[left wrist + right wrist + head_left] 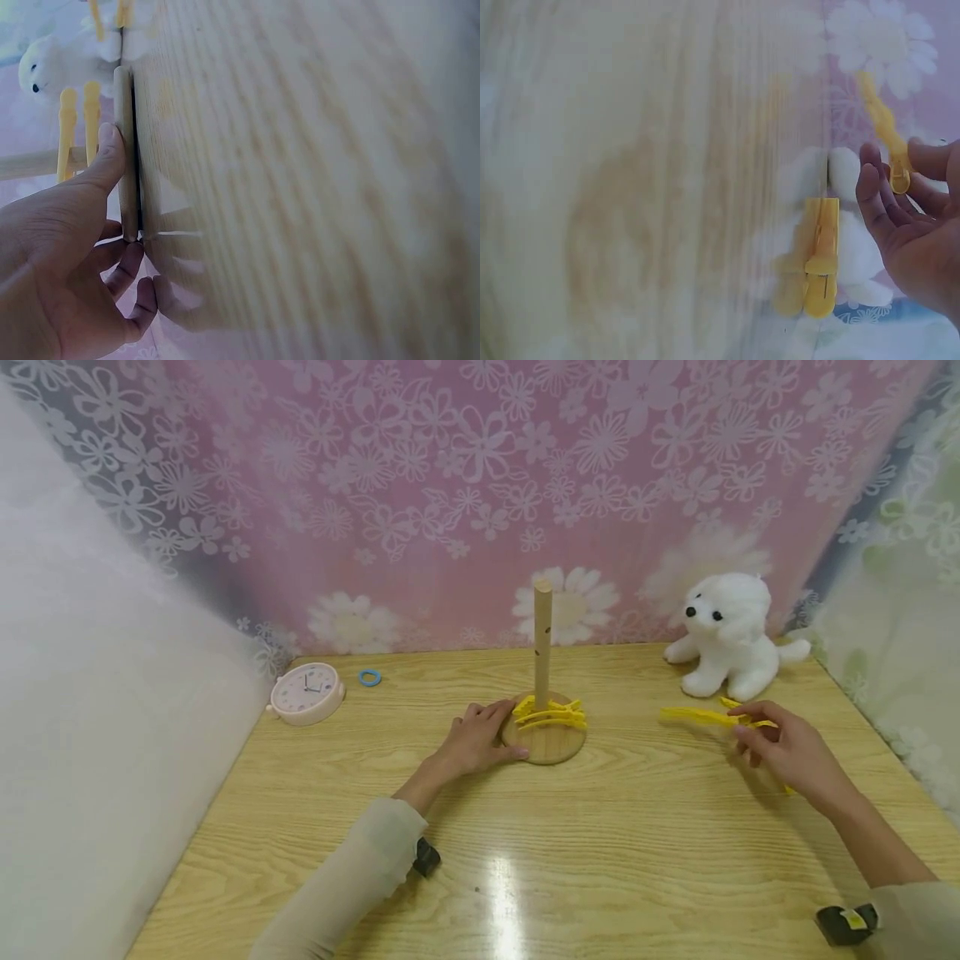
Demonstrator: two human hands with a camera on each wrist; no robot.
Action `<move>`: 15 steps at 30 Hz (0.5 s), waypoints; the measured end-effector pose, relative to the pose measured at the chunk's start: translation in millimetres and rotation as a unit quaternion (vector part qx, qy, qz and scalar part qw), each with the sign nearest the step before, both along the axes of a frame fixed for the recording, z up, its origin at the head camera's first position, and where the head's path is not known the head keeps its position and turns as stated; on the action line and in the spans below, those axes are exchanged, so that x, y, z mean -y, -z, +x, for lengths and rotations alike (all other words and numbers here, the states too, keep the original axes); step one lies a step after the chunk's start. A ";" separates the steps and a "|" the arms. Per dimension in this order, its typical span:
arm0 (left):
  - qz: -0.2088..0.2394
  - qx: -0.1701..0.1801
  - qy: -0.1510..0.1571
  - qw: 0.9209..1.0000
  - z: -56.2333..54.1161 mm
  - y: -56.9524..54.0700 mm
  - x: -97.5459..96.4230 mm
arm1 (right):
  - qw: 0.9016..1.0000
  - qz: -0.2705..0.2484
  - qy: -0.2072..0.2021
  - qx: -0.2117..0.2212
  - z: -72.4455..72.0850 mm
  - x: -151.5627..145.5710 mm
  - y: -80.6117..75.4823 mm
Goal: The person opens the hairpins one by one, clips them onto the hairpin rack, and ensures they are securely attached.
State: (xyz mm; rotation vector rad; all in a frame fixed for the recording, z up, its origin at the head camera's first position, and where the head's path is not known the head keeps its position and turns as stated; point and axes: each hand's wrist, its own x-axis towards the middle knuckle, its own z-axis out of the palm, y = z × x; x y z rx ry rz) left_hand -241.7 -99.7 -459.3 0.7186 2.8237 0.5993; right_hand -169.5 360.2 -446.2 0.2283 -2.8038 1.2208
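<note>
A person works with both bare hands at a wood-grain table [600, 860], the hands well apart. At the centre of the frame, the left hand [474, 742] grips the round base of a wooden stand [542, 643] by its left edge, thumb on the near side and fingers on the far side. Yellow pieces [551, 720] lie on that base at the foot of the upright rod, passing in front of it; whether they circle it fully cannot be told. At right of centre, the right hand [787, 752] pinches another yellow piece, the held one [697, 716], between thumb and fingers, clear of the tabletop, one end pointing left toward the stand. A further piece [821, 259] rests on the table near that hand, seen in the right wrist view just left of the fingers and partly hidden behind the hand in the head view. A white toy dog [723, 639] sits at upper right, while a pale clock [307, 693] and a small blue ring [370, 684] lie left of centre. A pink floral curtain [420, 518] fills the top of the frame. Light sleeves [330, 885] cover the forearms.
</note>
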 end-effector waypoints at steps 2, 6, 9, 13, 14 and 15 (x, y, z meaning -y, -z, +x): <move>-0.001 0.002 -0.001 1.000 -0.5 0.2 -0.1 | 1.000 0.004 0.003 -0.014 -0.1 0.6 -0.6; 0.002 0.001 -0.001 1.000 -1.5 1.4 -0.8 | 0.999 0.006 0.024 -0.038 0.6 3.8 -2.6; 0.004 0.002 -0.002 1.000 -1.1 1.2 -1.3 | 0.998 0.002 0.045 -0.047 0.5 6.0 -3.4; 0.003 0.003 -0.002 1.000 -0.5 0.9 -1.3 | 0.996 -0.010 0.079 -0.041 0.1 9.3 -5.6; 0.001 0.002 -0.003 1.000 -0.4 1.1 -1.3 | 0.995 -0.012 0.089 -0.038 0.1 10.5 -6.5; 0.000 0.002 -0.003 1.000 -0.3 1.2 -1.3 | 0.995 -0.014 0.097 -0.035 -0.1 11.6 -7.1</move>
